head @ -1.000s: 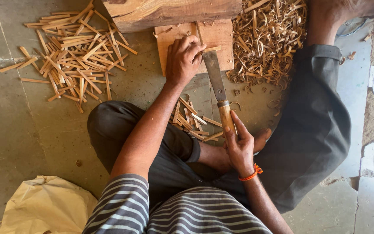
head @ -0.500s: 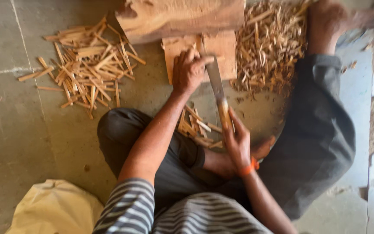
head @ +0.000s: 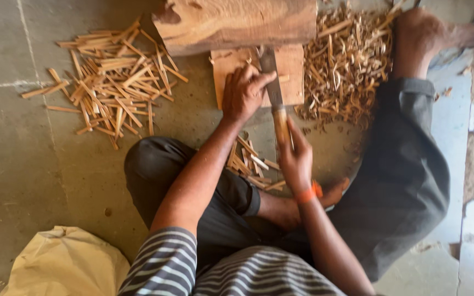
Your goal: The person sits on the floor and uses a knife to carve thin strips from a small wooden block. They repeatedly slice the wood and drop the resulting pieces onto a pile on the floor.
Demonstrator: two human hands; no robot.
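Swinging upright toward twelve o'clock, the knife (head: 274, 90) is now standing straighter than before, gripped in the right hand (head: 296, 159); the left hand (head: 243, 93) is pinching wood on the board (head: 291, 68).

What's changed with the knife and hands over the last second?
The knife swung from slanting to nearly straight up the picture, its tip now by the log. The right hand keeps its grip on the handle; the left hand stays on the board. Stick pile and shavings unchanged.
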